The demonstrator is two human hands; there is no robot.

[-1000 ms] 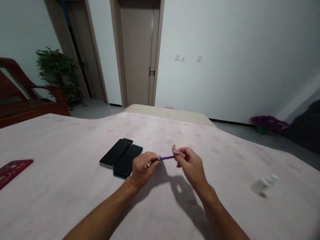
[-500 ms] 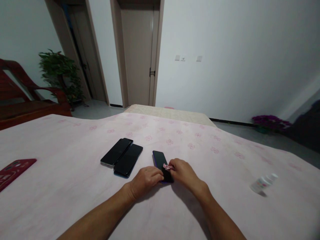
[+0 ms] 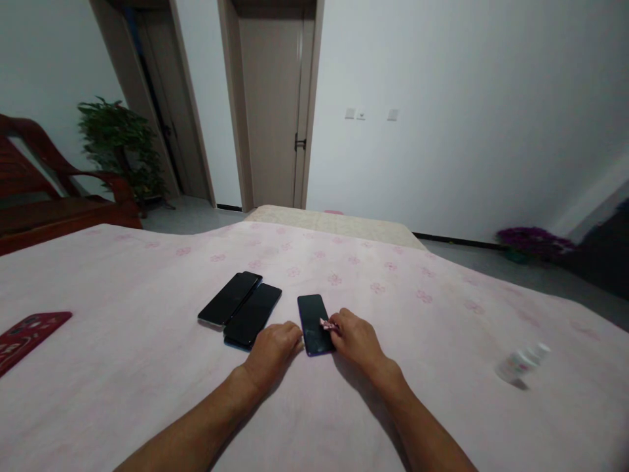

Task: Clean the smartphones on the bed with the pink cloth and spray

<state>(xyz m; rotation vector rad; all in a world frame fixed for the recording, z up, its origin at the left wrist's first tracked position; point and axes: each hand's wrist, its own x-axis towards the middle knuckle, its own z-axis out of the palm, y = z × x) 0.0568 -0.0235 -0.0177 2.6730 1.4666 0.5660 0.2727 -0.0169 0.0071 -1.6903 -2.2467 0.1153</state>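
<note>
A dark phone (image 3: 312, 313) with a purple edge lies flat, screen up, on the pink flowered table cover (image 3: 147, 367). My left hand (image 3: 271, 351) rests beside its near left corner, fingers curled against the edge. My right hand (image 3: 356, 339) sits at the phone's right side, fingers pinched on a small crumpled pink cloth (image 3: 328, 324) that touches the screen. Two more black phones (image 3: 240, 307) lie side by side just to the left, partly overlapping.
A red phone case (image 3: 27, 331) lies near the table's left edge. A small white bottle (image 3: 521, 362) lies on its side at the right. Beyond the table are a wooden chair (image 3: 44, 196), a green plant (image 3: 120, 147), doors and purple flowers (image 3: 533, 240).
A second ago both hands held the phone edge-on above the table. It was laid flat, and now the left hand has slid to its left side while the cloth stays on the screen.
</note>
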